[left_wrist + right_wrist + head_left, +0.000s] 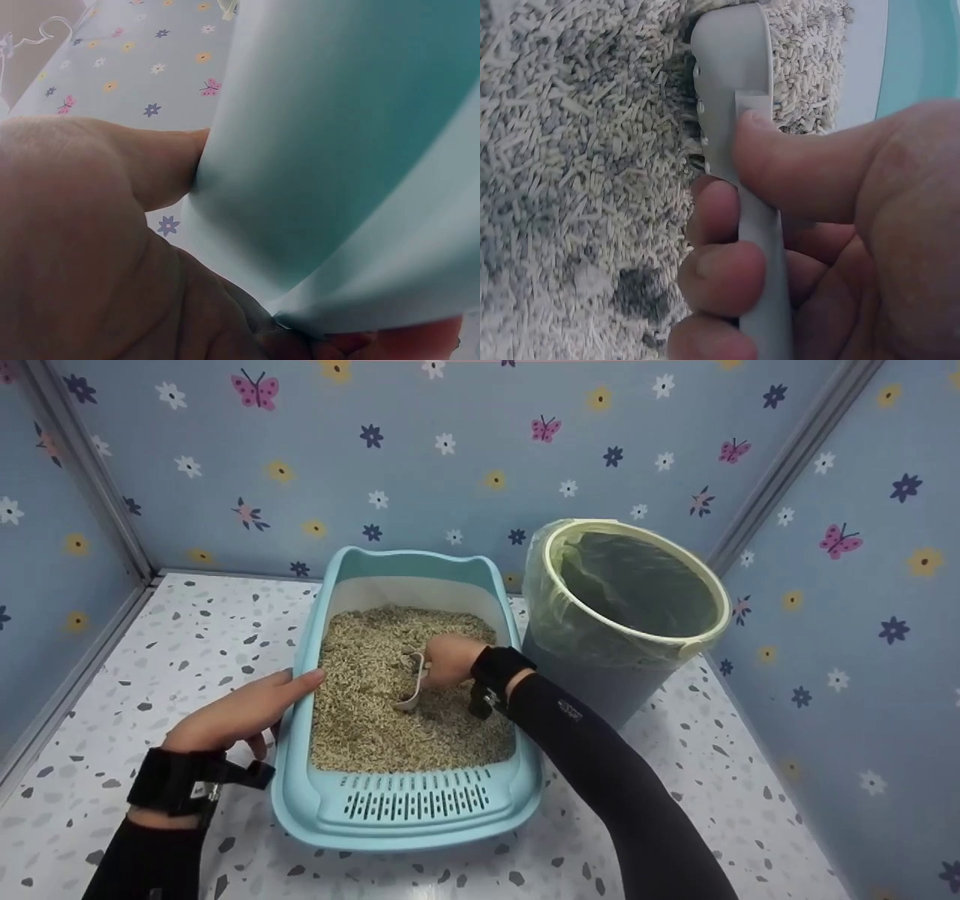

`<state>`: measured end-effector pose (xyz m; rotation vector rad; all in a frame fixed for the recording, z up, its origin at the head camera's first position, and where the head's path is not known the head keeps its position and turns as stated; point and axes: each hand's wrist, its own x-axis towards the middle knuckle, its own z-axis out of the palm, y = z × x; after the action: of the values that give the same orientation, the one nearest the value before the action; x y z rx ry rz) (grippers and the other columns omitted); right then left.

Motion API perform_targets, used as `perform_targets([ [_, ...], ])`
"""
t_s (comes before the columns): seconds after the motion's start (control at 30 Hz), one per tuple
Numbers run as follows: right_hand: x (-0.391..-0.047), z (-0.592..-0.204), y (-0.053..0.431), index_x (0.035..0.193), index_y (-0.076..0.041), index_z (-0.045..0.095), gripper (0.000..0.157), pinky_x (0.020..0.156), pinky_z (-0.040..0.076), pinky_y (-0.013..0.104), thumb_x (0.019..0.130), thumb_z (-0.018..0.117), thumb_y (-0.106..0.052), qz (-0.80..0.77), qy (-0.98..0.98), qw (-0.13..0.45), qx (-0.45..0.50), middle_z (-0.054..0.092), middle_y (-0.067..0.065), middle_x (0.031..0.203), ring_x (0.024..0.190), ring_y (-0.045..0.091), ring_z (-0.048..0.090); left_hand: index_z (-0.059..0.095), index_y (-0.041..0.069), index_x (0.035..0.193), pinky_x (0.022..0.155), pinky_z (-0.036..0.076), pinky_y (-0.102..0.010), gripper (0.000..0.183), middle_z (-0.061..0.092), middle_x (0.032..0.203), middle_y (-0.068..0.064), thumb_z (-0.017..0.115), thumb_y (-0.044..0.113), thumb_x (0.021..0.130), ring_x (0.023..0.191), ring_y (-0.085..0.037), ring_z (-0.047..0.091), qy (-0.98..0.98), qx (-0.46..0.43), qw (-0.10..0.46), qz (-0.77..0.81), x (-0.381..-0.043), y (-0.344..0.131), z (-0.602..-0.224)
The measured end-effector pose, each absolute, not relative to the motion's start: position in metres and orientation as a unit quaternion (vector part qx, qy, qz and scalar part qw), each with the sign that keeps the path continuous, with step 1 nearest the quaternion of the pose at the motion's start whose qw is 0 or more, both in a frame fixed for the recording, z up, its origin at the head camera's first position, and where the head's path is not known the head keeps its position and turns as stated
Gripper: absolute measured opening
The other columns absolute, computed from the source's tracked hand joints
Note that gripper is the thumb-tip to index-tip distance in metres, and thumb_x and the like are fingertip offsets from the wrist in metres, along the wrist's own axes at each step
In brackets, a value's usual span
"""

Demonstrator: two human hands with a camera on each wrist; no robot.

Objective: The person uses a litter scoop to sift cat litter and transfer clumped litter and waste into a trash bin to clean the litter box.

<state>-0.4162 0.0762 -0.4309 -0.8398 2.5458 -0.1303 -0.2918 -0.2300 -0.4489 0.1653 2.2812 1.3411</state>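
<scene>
Your left hand [238, 712] and right hand [450, 660] are bare. You wear a black left sleeve [154, 859] and a close-fitting black right sleeve [607, 772], each ending just short of a broad black band: left band [166, 781], right band [504, 662]. Dark brackets, left bracket [251, 773] and right bracket [478, 708], project from them, with small silvery fittings [207, 791]. Your right sleeve bears a grey marking [570, 710], illegible.
</scene>
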Motion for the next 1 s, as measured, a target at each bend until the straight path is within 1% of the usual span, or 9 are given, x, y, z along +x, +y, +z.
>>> perform_targets([
  [0.07,-0.416,-0.433,0.074,0.072,-0.017,0.041,0.050,0.065,0.027,0.030,0.110,0.073,-0.025,-0.042,0.922,0.229,-0.311,0.029,-0.005,0.067,0.062,0.014,0.028,0.045,0.001,0.143,0.051,0.062,-0.045,0.079,0.062,0.108,-0.018,0.040,0.074,0.113,0.076,-0.027,0.068,0.835,0.065,0.242,0.491,-0.292,-0.229,-0.449],
  [0.13,-0.416,-0.435,0.072,0.073,-0.017,0.044,0.048,0.066,0.028,0.031,0.112,0.071,-0.025,-0.043,0.918,0.233,-0.317,0.031,-0.004,0.067,0.063,0.015,0.030,0.045,0.002,0.142,0.051,0.062,-0.044,0.079,0.062,0.107,-0.017,0.040,0.075,0.112,0.072,-0.026,0.066,0.834,0.060,0.244,0.491,-0.292,-0.229,-0.449],
  [0.3,-0.417,-0.439,0.070,0.075,-0.017,0.051,0.042,0.067,0.031,0.031,0.112,0.070,-0.024,-0.047,0.914,0.233,-0.329,0.037,-0.004,0.068,0.065,0.016,0.035,0.046,0.002,0.137,0.050,0.062,-0.044,0.075,0.060,0.106,-0.017,0.040,0.073,0.113,0.063,-0.025,0.064,0.836,0.056,0.243,0.488,-0.292,-0.229,-0.450],
  [0.43,-0.418,-0.442,0.069,0.077,-0.016,0.051,0.041,0.067,0.032,0.030,0.113,0.070,-0.025,-0.052,0.912,0.234,-0.332,0.038,-0.004,0.070,0.066,0.016,0.035,0.046,0.001,0.138,0.050,0.062,-0.045,0.075,0.060,0.105,-0.017,0.040,0.072,0.114,0.062,-0.025,0.064,0.837,0.055,0.244,0.487,-0.293,-0.230,-0.450],
  [0.63,-0.418,-0.446,0.067,0.085,-0.016,0.059,0.032,0.069,0.034,0.031,0.114,0.069,-0.026,-0.068,0.908,0.257,-0.323,0.041,-0.004,0.072,0.067,0.015,0.037,0.043,0.000,0.145,0.051,0.062,-0.045,0.079,0.062,0.108,-0.017,0.038,0.072,0.114,0.075,-0.025,0.069,0.837,0.061,0.246,0.485,-0.296,-0.231,-0.453],
  [0.67,-0.418,-0.446,0.067,0.086,-0.016,0.059,0.031,0.069,0.034,0.031,0.114,0.069,-0.026,-0.068,0.908,0.258,-0.324,0.042,-0.004,0.073,0.067,0.015,0.037,0.042,0.000,0.146,0.051,0.062,-0.045,0.079,0.062,0.108,-0.017,0.037,0.071,0.115,0.079,-0.026,0.069,0.837,0.064,0.245,0.484,-0.296,-0.231,-0.453],
  [0.8,-0.418,-0.449,0.066,0.084,-0.016,0.057,0.033,0.069,0.034,0.031,0.113,0.070,-0.027,-0.079,0.907,0.254,-0.326,0.040,-0.003,0.074,0.068,0.016,0.037,0.043,0.000,0.147,0.051,0.062,-0.044,0.078,0.062,0.108,-0.016,0.037,0.071,0.115,0.079,-0.026,0.068,0.838,0.065,0.245,0.484,-0.296,-0.231,-0.454],
  [1.0,-0.417,-0.450,0.065,0.081,-0.017,0.054,0.036,0.068,0.035,0.030,0.111,0.071,-0.026,-0.101,0.905,0.243,-0.334,0.042,-0.003,0.075,0.068,0.017,0.040,0.046,0.001,0.144,0.052,0.063,-0.045,0.080,0.061,0.108,-0.018,0.040,0.075,0.112,0.070,-0.028,0.065,0.839,0.056,0.242,0.485,-0.292,-0.231,-0.450],
])
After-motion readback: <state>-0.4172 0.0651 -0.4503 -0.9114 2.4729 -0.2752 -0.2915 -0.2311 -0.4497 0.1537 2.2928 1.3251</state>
